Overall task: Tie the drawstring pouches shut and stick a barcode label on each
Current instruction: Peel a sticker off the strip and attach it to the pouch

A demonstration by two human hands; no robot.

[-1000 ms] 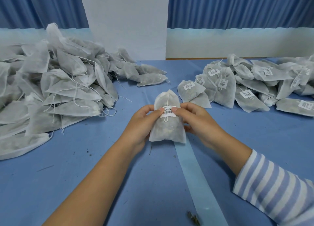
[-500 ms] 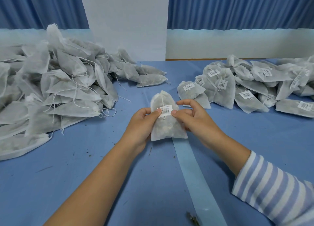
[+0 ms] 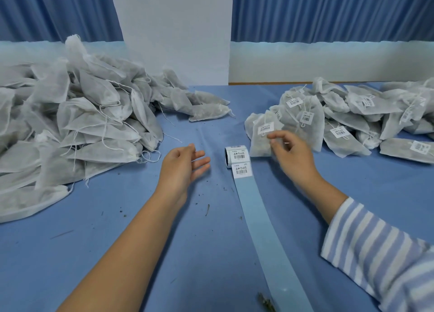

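Pouch (image 3: 263, 135) bearing a barcode label (image 3: 267, 128) lies at the front of the labelled heap (image 3: 352, 114) on the worktop's (image 3: 117, 253) far right. The right hand (image 3: 293, 156) is at its near corner, blurred, fingers loosely bent; whether they pinch it I cannot tell. The left hand (image 3: 180, 166) hovers mid-worktop, fingers relaxed, holding nothing. Between the hands sits the label roll (image 3: 237, 155), its backing strip (image 3: 263, 229) running to the near edge. Unlabelled pouches (image 3: 82, 123) pile along the left edge.
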